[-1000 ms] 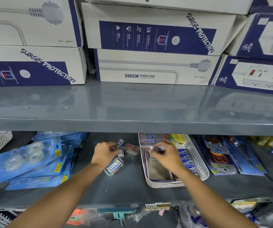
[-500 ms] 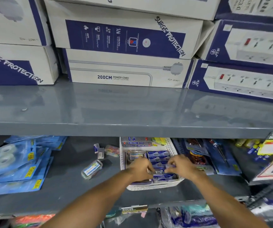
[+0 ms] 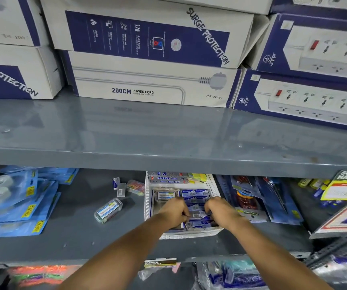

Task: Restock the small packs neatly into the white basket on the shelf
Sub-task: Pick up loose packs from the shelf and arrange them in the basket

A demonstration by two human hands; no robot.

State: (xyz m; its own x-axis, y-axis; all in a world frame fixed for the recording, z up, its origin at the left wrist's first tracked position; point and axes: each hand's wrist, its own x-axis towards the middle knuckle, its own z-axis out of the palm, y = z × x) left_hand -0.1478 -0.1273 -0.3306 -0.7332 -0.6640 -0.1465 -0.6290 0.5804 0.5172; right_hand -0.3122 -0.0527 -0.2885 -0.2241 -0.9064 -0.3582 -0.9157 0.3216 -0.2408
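The white perforated basket (image 3: 214,186) sits on the lower grey shelf, under the upper shelf's edge. Several small blue packs (image 3: 195,194) lie in a row along its right side, with a clear-lidded pack (image 3: 166,194) to their left and long packs at the back. My left hand (image 3: 174,212) and my right hand (image 3: 222,210) are both inside the basket's front part, fingers curled on a small pack (image 3: 196,216) between them. A clear pack with a blue label (image 3: 108,210) lies on the shelf left of the basket.
Two tiny packs (image 3: 118,186) and a bag of coloured bands (image 3: 136,186) lie behind the clear pack. Blue tape blister packs (image 3: 15,204) fill the left, tool blister packs (image 3: 273,197) the right. The upper shelf (image 3: 168,132) carries power-strip boxes.
My left hand left the loose packs on the shelf and moved right into the basket beside my right hand. Both hands now grip a pack at the basket's front. The view shifted.
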